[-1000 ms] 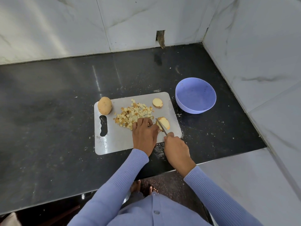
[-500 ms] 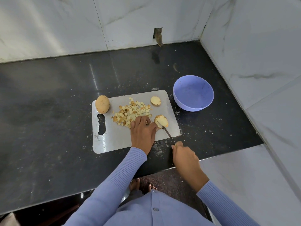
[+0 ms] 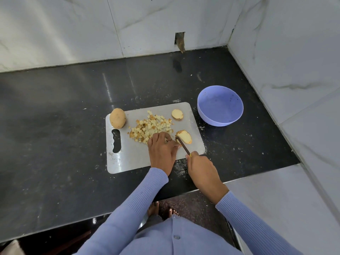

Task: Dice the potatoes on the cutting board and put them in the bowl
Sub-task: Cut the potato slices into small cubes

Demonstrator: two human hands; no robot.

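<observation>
— Tabletop (image 3: 55, 126) carries what?
— Cutting board (image 3: 132, 159); bowl (image 3: 220, 105) just right of it.
— And on the board?
— Whole potato (image 3: 117, 118) at its far-left corner, diced pile (image 3: 150, 127) mid-board, two cut pieces.
— Hands?
— Left hand (image 3: 161, 150), fingers curled, rests at the pile; right hand (image 3: 200, 169) grips a knife (image 3: 182, 145) touching the nearer piece (image 3: 184, 136).
</observation>
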